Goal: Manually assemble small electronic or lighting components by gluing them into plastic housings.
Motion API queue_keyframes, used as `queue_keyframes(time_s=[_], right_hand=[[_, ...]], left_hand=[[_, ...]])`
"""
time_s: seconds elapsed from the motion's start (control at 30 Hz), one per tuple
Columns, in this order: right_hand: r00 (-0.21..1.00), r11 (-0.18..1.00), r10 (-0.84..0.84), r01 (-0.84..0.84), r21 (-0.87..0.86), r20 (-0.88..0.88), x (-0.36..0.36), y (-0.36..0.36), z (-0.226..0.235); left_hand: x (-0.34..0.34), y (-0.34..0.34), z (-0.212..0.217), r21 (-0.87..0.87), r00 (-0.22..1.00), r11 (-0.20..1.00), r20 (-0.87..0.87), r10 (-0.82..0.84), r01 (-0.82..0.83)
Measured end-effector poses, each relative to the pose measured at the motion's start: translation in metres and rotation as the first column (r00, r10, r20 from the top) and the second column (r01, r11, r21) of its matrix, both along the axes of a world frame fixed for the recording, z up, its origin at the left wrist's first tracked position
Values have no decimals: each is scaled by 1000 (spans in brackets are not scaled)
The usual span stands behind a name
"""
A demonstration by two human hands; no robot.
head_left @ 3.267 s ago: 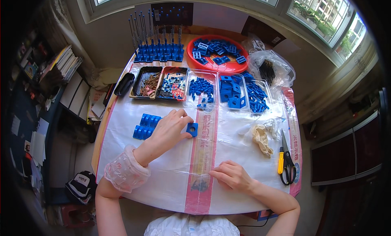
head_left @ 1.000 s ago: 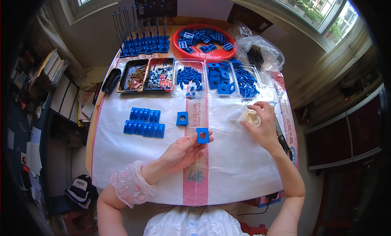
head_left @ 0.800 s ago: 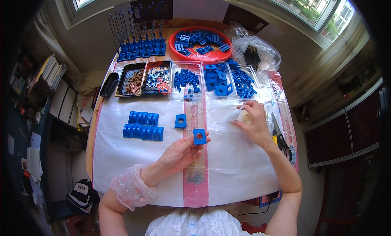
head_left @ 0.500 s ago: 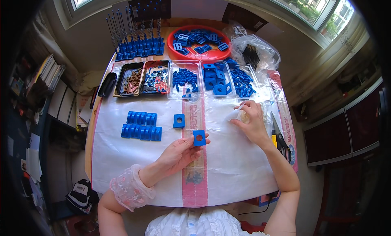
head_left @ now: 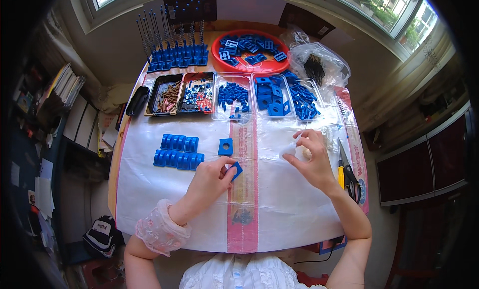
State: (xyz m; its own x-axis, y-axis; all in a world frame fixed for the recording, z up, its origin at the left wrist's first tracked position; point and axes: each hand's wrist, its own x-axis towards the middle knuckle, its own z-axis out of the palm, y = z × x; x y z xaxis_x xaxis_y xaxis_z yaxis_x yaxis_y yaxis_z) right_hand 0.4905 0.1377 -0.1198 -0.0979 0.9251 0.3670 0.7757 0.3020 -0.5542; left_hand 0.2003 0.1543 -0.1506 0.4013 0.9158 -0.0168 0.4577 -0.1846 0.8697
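My left hand (head_left: 203,183) pinches a blue plate (head_left: 238,170), thumb and fingers closed narrow on it; they cover its left part, and its hole cannot be made out. A second plate (head_left: 225,147), hole visible, lies just beyond these fingertips. My right hand (head_left: 317,163) is curved, thumb and forefinger apart. A cream wad (head_left: 306,152) is mostly hidden at these fingers; I cannot tell whether they grip it.
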Motion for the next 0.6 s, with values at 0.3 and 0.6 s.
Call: queue_keyframes(time_s=[0.3, 0.6], right_hand=[[993, 992, 104, -107, -62, -50, -19, -23, -10], [991, 978, 127, -133, -159, -44, -36, -25, -11]], left_hand=[[-3, -4, 3, 407, 882, 909, -456, 115, 92], [17, -17, 24, 220, 978, 973, 179, -107, 67]])
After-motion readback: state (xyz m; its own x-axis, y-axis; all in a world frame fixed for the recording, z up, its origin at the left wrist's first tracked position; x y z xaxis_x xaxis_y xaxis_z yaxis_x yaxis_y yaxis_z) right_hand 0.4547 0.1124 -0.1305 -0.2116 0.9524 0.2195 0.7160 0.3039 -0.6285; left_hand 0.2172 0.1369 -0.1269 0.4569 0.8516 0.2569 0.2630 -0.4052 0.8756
